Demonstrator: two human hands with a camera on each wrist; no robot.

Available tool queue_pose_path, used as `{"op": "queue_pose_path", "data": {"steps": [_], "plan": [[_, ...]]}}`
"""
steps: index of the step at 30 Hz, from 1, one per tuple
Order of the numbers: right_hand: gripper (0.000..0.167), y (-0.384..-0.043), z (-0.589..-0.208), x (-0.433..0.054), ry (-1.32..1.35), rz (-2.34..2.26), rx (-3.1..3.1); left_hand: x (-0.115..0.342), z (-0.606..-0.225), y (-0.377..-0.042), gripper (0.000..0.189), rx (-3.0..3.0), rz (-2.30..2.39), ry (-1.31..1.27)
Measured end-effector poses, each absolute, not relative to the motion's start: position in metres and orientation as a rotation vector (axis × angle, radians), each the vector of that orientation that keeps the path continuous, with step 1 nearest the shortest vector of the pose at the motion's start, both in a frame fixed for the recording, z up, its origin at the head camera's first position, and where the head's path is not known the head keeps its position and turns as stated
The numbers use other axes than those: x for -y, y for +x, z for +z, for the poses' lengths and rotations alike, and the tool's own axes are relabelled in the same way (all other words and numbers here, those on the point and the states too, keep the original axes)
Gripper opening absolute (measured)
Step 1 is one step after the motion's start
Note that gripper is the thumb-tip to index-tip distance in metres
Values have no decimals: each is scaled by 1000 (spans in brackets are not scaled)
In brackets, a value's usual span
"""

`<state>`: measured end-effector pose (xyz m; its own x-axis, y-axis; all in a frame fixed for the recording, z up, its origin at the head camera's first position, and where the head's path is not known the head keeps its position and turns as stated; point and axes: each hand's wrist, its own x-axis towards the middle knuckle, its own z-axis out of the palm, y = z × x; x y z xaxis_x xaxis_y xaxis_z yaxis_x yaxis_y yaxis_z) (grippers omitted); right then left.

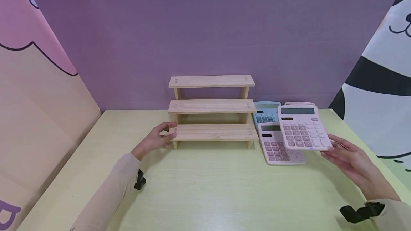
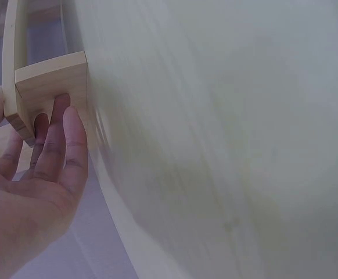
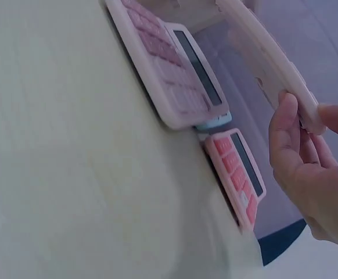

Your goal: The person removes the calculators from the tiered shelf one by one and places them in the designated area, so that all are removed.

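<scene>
A three-tier wooden display stand (image 1: 212, 106) stands on the table. My left hand (image 1: 155, 138) grips the left end of its lowest step; in the left wrist view, the fingers (image 2: 76, 145) reach under that step beside the leg. My right hand (image 1: 356, 158) pinches a pale pink calculator (image 1: 306, 131) at its lower right corner, thumb on one face and fingers on the other. The calculator is raised and tilted, its screen and keys facing me. Below and left of it lies another pink calculator (image 1: 268, 147), partly covered in the head view.
A blue calculator (image 1: 265, 111) lies farther back, beside the stand's right end. Behind the raised calculator, a reddish-pink calculator (image 3: 237, 174) lies on the table (image 1: 205, 188), mostly hidden in the head view. A purple backdrop (image 1: 212, 27) closes off the back, with printed panels at both sides.
</scene>
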<state>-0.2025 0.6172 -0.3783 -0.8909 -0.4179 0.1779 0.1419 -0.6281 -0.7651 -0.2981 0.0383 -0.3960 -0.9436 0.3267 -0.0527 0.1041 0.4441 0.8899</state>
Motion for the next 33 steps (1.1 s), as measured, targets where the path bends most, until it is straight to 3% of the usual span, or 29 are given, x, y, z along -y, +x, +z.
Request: {"op": "queue_pose_path", "data": {"steps": [25,33], "plan": [[51,-193,-397,-668,-267,-2530,-1236,-42,-396,-298,42,-2458,1523,346],[39,-190,-400,-683,26,-2545,-1368,-42,-395,-298,41,-2462,1517,339]]}}
